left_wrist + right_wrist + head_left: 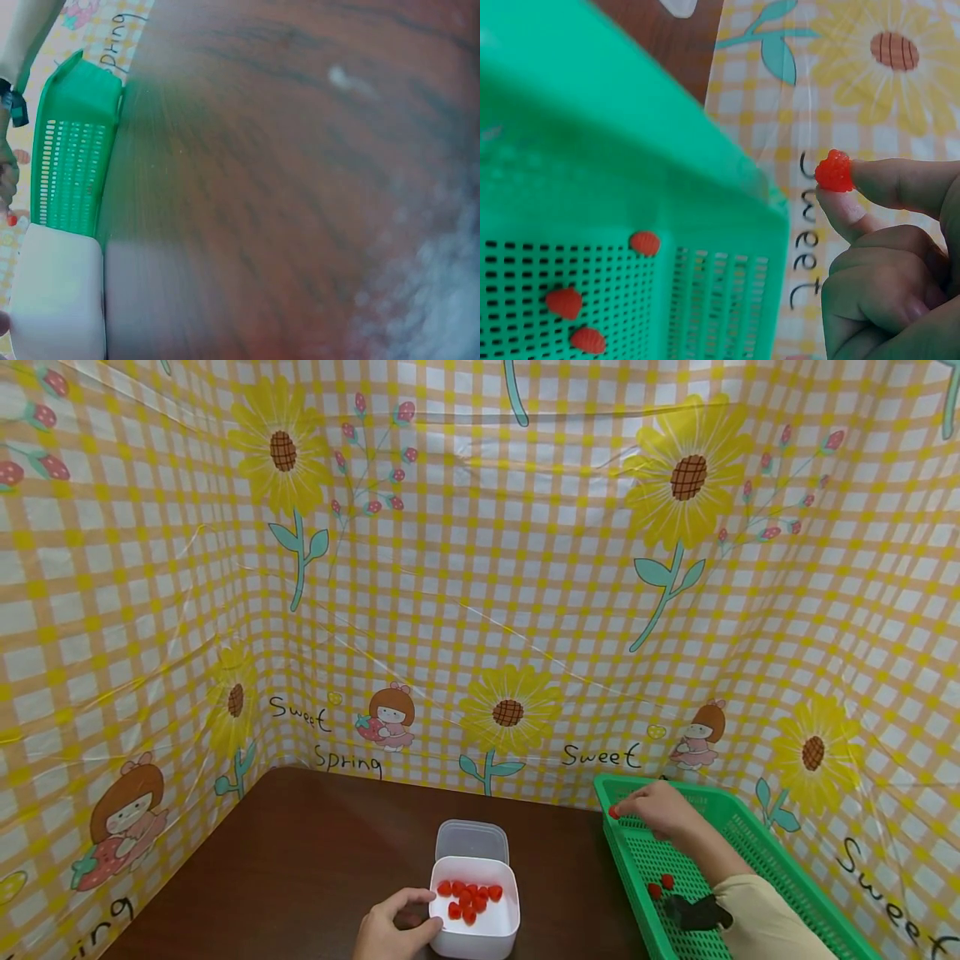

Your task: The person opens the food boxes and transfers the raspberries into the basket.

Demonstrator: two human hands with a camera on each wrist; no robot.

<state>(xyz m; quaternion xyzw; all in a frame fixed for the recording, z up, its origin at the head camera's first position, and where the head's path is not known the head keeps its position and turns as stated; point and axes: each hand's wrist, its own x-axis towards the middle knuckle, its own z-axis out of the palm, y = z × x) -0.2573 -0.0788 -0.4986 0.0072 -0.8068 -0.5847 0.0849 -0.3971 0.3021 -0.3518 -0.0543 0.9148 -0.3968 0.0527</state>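
Observation:
Above the far left corner of the green basket [633,893], my right hand [663,810] pinches a red raspberry [834,171] between thumb and index finger, the other fingers curled in. Three more raspberries [563,303] lie on the basket's perforated floor in the right wrist view. My left hand [393,927] holds the left side of a white square container [483,943], its thumb at the near left corner. Several raspberries [468,893] are inside. In the left wrist view the container's outer wall [56,292] shows, with only a fingertip at its edge.
A translucent lid [472,842] lies just behind the white container. The dark brown table [330,852] is bordered by a yellow checked cloth [450,635] with sunflowers, at the back and both sides. A black camera strap [701,912] sits on the right wrist, over the basket.

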